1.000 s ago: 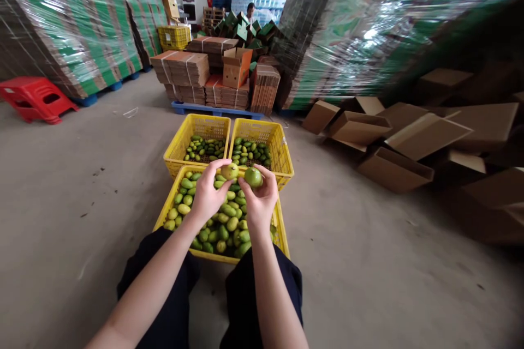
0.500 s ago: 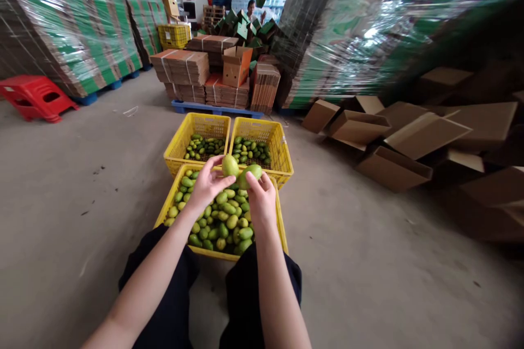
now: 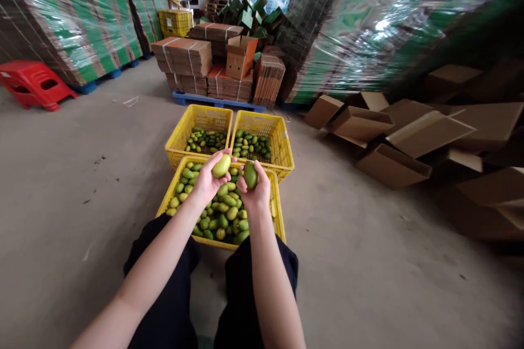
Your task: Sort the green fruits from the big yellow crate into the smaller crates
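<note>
My left hand (image 3: 207, 180) grips a yellowish-green mango (image 3: 221, 166), and my right hand (image 3: 254, 193) holds a darker green mango (image 3: 250, 174). Both hands hover over the near yellow crate (image 3: 278, 218), which is heaped with green mangoes (image 3: 221, 210). Behind it stand two more yellow crates side by side, the far left crate (image 3: 180, 139) and the far right crate (image 3: 284, 147); each holds a shallow layer of small green mangoes.
My dark-trousered knees flank the near crate on the concrete floor. Open cardboard boxes (image 3: 393, 166) lie to the right. Bundled flat cartons on a blue pallet (image 3: 216, 101) sit behind the crates. A red stool (image 3: 35, 84) is at left, and tall wrapped carton stacks (image 3: 73, 22) rise on both sides.
Both hands turned their mangoes over while staying above the near crate. The view tilted slightly downward, and the person at the back is no longer in view.
</note>
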Demonstrator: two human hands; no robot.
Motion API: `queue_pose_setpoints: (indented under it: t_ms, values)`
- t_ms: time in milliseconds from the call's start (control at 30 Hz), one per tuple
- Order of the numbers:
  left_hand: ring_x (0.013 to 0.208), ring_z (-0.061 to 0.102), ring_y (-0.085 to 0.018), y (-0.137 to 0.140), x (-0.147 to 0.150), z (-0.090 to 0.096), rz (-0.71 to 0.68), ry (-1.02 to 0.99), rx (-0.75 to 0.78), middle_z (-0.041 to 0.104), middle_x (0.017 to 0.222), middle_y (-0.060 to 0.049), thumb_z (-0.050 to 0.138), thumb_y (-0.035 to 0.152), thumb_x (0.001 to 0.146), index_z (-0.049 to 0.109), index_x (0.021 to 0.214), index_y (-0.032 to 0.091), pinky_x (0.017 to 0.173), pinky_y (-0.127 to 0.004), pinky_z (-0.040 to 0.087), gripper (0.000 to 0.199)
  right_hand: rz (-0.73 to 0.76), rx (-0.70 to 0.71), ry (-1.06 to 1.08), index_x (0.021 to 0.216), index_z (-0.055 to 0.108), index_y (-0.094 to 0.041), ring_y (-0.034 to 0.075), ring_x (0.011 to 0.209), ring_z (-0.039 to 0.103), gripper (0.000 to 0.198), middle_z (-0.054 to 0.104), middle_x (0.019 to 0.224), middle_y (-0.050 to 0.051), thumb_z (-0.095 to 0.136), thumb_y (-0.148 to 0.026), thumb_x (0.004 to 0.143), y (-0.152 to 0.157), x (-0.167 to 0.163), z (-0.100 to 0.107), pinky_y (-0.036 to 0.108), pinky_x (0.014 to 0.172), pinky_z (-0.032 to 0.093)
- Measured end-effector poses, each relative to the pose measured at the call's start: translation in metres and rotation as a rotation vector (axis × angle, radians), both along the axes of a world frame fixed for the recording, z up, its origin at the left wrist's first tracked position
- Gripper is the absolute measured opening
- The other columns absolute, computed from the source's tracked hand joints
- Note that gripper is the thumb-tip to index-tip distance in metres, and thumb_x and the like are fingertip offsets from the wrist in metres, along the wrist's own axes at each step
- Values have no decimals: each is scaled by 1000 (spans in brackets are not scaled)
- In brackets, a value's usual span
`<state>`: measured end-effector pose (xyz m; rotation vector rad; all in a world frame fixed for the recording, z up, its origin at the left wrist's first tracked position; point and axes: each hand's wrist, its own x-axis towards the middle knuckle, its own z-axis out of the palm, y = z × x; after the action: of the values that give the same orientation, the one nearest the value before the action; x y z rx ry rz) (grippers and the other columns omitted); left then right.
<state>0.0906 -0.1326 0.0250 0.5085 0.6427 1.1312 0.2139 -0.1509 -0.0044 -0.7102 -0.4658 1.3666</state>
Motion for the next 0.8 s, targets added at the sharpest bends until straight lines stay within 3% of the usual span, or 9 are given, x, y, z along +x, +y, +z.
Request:
queue_pose_setpoints:
  t_ms: [67, 167, 233, 300, 433, 567, 800]
  values:
    - [41, 54, -5, 1, 5, -3, 70, -49, -71, 68, 72, -3, 57, 24, 87, 69, 92, 13, 37, -14, 43, 17, 21, 9, 35, 83, 60, -21, 8, 39, 47, 27, 64, 67, -3, 64, -47, 79, 3, -3, -3, 24, 36, 38]
    - [61, 66, -9, 3, 12, -7, 219, -213, -177, 69, 73, -4, 55, 20, 87, 67, 82, 13, 59, -17, 56, 14, -36, 49, 104, 84, 64, -20, 18, 71, 68, 24, 70, 76, 2, 63, -43, 79, 5, -9, -5, 33, 68, 58]
    - [86, 71, -14, 3, 16, -9, 284, -310, -178, 73, 86, -6, 54, 18, 86, 67, 86, 14, 79, -22, 58, 14, -80, 88, 133, 90, 66, -21, 23, 94, 70, 24, 72, 83, 3, 61, -42, 79, 7, -13, -6, 44, 90, 55]
    - [107, 68, -18, 4, 20, -12, 301, -361, -145, 74, 103, -8, 53, 18, 86, 69, 92, 15, 91, -26, 56, 17, -112, 107, 146, 98, 66, -24, 26, 107, 68, 29, 73, 87, 3, 59, -44, 79, 12, -16, -6, 52, 100, 48]
    - [124, 60, -22, 6, 27, -19, 309, -398, -83, 70, 121, -9, 47, 26, 87, 69, 104, 16, 97, -31, 55, 30, -144, 109, 202, 102, 65, -25, 29, 114, 64, 38, 71, 92, 5, 52, -54, 80, 23, -22, -8, 58, 105, 42]
    - [127, 58, -22, 5, 29, -25, 335, -396, -39, 69, 125, -9, 44, 29, 86, 69, 109, 16, 98, -33, 54, 36, -133, 136, 229, 100, 65, -25, 28, 118, 62, 40, 70, 100, 6, 50, -56, 79, 22, -22, -11, 58, 107, 40]
    - [129, 56, -25, -4, 32, -26, 272, -400, -19, 69, 123, -9, 50, 33, 82, 70, 103, 18, 100, -36, 52, 32, -174, 167, 188, 98, 67, -26, 25, 113, 65, 35, 71, 95, 4, 51, -51, 81, 11, -15, -11, 51, 109, 40]
